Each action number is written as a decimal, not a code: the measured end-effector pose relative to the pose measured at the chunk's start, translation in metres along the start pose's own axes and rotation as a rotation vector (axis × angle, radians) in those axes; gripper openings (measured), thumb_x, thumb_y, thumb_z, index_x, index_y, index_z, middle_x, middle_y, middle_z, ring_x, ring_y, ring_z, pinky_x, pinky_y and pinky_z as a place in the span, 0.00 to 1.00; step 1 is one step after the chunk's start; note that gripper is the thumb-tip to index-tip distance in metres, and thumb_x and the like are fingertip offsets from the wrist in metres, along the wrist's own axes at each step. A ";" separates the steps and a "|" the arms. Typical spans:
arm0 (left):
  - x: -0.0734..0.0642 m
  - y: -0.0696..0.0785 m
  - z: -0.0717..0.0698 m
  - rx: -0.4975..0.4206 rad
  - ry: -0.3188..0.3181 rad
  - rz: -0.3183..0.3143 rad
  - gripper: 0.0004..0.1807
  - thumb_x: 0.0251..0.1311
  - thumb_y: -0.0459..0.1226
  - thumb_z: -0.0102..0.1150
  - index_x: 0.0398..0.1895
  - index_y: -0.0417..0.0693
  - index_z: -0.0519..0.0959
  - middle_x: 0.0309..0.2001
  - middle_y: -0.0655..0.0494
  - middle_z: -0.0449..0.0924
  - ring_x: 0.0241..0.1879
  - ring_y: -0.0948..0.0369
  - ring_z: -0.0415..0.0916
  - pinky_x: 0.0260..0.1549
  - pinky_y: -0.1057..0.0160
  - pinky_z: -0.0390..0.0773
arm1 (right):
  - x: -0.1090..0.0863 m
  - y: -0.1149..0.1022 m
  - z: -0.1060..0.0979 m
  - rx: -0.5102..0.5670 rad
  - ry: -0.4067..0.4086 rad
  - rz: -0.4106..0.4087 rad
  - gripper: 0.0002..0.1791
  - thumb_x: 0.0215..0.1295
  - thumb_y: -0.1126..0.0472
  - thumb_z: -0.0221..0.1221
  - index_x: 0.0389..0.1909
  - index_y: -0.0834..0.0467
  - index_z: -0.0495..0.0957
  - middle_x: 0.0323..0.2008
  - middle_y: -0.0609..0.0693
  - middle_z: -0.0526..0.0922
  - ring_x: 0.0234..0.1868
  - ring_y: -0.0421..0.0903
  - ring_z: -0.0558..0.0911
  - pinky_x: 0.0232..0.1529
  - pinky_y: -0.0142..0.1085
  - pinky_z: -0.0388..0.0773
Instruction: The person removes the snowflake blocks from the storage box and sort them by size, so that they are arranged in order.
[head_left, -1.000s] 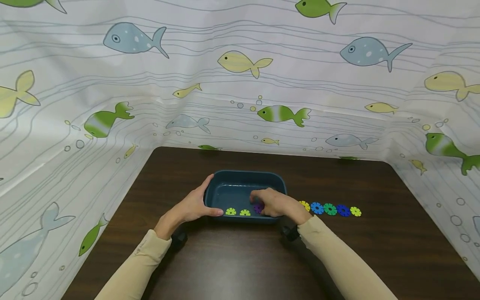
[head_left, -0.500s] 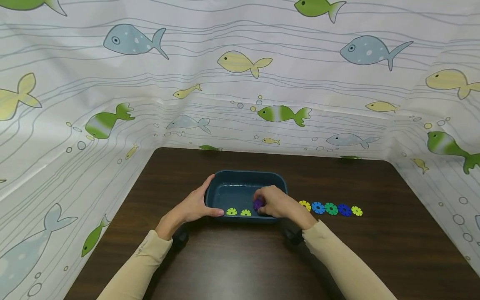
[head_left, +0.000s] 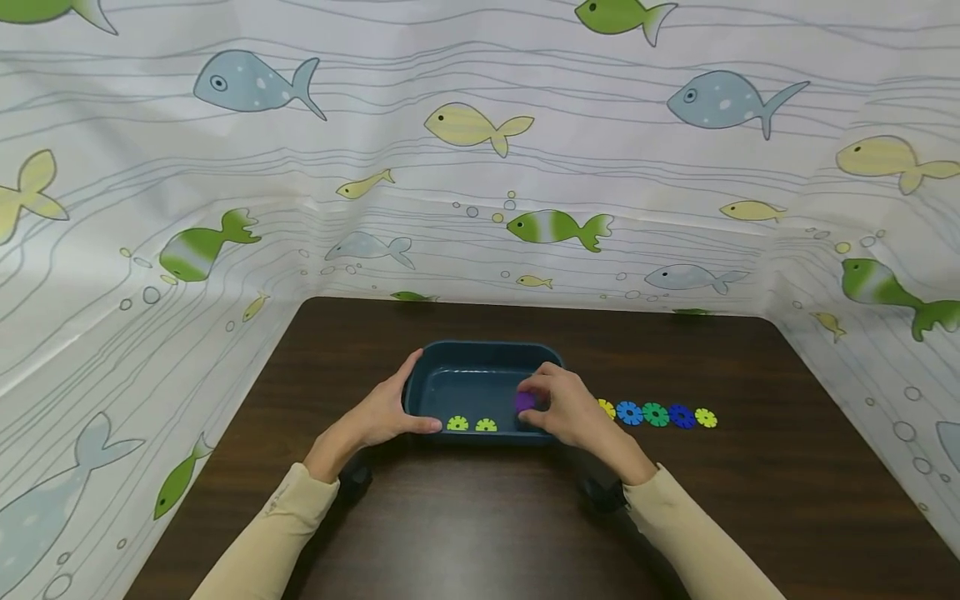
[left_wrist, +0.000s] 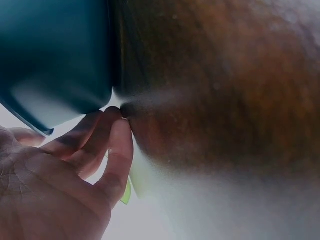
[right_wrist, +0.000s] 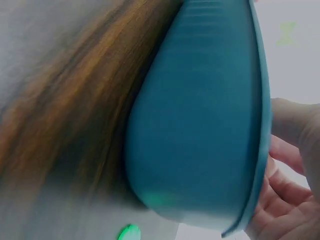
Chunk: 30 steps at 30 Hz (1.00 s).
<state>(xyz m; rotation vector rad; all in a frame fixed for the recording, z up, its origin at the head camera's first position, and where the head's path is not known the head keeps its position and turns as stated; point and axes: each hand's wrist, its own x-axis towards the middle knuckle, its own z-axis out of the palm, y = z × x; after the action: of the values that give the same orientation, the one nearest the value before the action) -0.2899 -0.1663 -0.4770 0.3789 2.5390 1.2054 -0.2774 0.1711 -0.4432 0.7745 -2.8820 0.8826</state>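
Note:
A dark blue plastic tub (head_left: 465, 390) sits on the table. My left hand (head_left: 375, 417) grips its left end, with the thumb at the front rim and the fingers along the outer side; the left wrist view shows fingers against the tub's wall. Between thumb and fingers my right hand (head_left: 566, 408) pinches a purple notched plastic disc (head_left: 525, 402) over the tub's right part. In the right wrist view the tub's wall (right_wrist: 200, 115) hides the disc. Two yellow-green notched discs (head_left: 457, 423) show inside the tub near its front wall, partly hidden by the rim.
Right of the tub, several notched discs lie in a row on the dark wooden table (head_left: 480, 517): yellow, light blue (head_left: 630, 413), green (head_left: 656, 415), dark blue (head_left: 682, 417) and yellow-green (head_left: 706, 418). A fish-patterned sheet (head_left: 480, 183) stands around the table's back and sides.
My right hand has risen a little and drawn right, bringing the purple disc up from the tub's front right part. The left hand keeps its hold on the tub.

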 end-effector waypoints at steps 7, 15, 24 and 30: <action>0.001 -0.002 0.001 0.017 0.005 0.001 0.76 0.54 0.63 0.81 0.92 0.57 0.35 0.89 0.34 0.47 0.84 0.32 0.57 0.78 0.24 0.62 | -0.019 0.010 -0.010 0.037 0.135 0.017 0.19 0.59 0.63 0.81 0.51 0.61 0.91 0.42 0.51 0.84 0.36 0.43 0.77 0.34 0.28 0.77; 0.001 -0.001 0.002 0.019 0.004 0.006 0.75 0.55 0.62 0.80 0.92 0.57 0.35 0.89 0.34 0.47 0.84 0.31 0.56 0.78 0.23 0.62 | -0.044 0.028 -0.027 0.017 0.263 0.038 0.18 0.57 0.64 0.81 0.48 0.61 0.91 0.40 0.50 0.84 0.36 0.48 0.80 0.34 0.29 0.77; 0.001 -0.001 0.002 0.019 0.011 0.003 0.75 0.55 0.61 0.80 0.92 0.56 0.35 0.88 0.33 0.50 0.80 0.32 0.62 0.77 0.24 0.65 | -0.075 0.054 -0.055 0.009 0.350 0.149 0.18 0.59 0.63 0.81 0.50 0.61 0.91 0.44 0.54 0.86 0.36 0.46 0.79 0.35 0.26 0.79; 0.000 -0.002 0.002 0.004 0.014 -0.006 0.74 0.56 0.59 0.81 0.92 0.56 0.35 0.88 0.33 0.50 0.81 0.33 0.61 0.77 0.24 0.63 | -0.098 0.079 -0.069 -0.055 0.438 0.184 0.17 0.58 0.64 0.81 0.48 0.61 0.91 0.43 0.55 0.87 0.34 0.42 0.81 0.35 0.23 0.79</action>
<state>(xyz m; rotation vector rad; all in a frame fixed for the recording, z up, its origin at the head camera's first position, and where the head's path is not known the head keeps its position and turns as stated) -0.2896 -0.1662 -0.4794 0.3652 2.5523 1.2056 -0.2368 0.3087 -0.4430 0.2683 -2.5963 0.8561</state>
